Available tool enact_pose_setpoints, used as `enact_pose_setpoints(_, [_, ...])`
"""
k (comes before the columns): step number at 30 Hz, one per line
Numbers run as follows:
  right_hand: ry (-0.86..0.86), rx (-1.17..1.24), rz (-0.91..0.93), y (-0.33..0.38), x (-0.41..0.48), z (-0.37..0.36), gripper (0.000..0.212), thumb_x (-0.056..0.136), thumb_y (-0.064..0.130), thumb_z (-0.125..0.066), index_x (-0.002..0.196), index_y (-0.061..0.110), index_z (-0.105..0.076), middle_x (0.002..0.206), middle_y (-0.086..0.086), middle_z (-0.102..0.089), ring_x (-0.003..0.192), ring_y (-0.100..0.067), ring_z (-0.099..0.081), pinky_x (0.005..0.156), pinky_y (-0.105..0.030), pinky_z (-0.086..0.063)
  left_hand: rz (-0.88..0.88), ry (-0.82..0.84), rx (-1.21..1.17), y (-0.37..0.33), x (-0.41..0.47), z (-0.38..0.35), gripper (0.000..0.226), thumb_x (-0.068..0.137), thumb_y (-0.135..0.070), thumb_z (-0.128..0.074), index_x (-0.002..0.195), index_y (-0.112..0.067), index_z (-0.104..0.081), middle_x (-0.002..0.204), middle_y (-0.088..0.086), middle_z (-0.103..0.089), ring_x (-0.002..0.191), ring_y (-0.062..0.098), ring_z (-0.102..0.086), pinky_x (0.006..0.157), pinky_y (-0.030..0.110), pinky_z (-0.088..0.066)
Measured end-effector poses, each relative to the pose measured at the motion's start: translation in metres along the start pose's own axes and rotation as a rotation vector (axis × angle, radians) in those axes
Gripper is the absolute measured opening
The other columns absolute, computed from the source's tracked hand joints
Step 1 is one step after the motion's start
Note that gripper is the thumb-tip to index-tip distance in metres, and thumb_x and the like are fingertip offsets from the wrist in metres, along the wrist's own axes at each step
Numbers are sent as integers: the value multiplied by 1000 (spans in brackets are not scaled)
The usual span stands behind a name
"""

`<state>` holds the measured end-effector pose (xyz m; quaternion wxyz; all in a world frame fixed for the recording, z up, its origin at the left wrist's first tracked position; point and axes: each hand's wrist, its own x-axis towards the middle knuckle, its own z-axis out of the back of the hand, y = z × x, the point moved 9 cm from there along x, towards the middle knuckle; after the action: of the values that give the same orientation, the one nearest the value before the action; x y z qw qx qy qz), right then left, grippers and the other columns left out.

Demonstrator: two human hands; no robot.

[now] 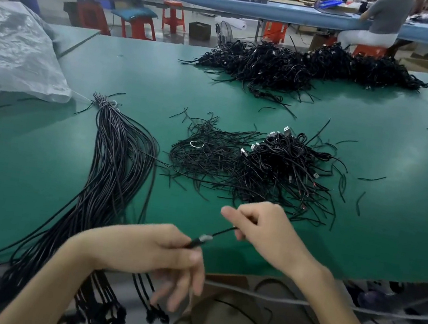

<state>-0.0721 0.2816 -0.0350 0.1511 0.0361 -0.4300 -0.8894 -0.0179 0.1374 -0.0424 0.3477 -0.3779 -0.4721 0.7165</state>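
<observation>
Green worktable (41,158) carries a tied bundle of long black cables (115,163) on the left, a loose cable pile (267,169) mid-table, a bigger heap (304,67) at the far edge. Left hand (155,250), palm down over the near edge, pinches the plug end of a short black cable (212,236) between thumb and forefinger, other fingers hanging loose and blurred. Right hand (266,230) sits just above, fingers curled on the cable's other end, which runs taut between both hands.
</observation>
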Motion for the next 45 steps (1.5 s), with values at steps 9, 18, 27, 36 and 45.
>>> enact_pose_setpoints(9, [-247,329,151,55,-15,-23,48,106,42,-50,61,26,-53,50,8,-47,44,-7,-38,48,-22,-29,-229,-802,-539,12,18,50,49,105,-38,-34,137,-9,-58,124,7,-73,118,18,-68,90,24,-54])
enact_pose_setpoints(18, [-295,-171,52,8,-3,-16,56,105,48,-43,56,21,-36,46,4,-37,41,-13,-34,45,-27,-26,-320,-549,-815,2,-10,48,42,104,-46,-52,68,-24,-52,55,-9,-34,46,9,-25,50,22,-22])
enact_pose_setpoints(27, [-415,-64,249,56,-11,-24,23,107,34,-50,89,23,-59,73,8,-66,63,-9,-63,56,-29,-51,-59,-837,-505,34,19,36,47,106,-43,-39,117,-11,-72,116,3,-76,113,11,-69,98,26,-51])
enact_pose_setpoints(36, [-290,-98,192,19,-17,-43,34,103,39,-53,85,13,-63,69,9,-58,61,-8,-50,58,-32,-44,-323,-724,-1365,24,8,47,35,109,-28,-41,87,-17,-67,61,-13,-42,44,5,-36,49,20,-39])
enact_pose_setpoints(45, [-400,-67,163,38,1,-6,32,105,36,-51,86,14,-63,78,5,-63,72,-16,-58,69,-41,-49,180,-540,194,21,18,8,31,107,-34,-48,97,-18,-73,91,-1,-78,82,24,-73,84,44,-58])
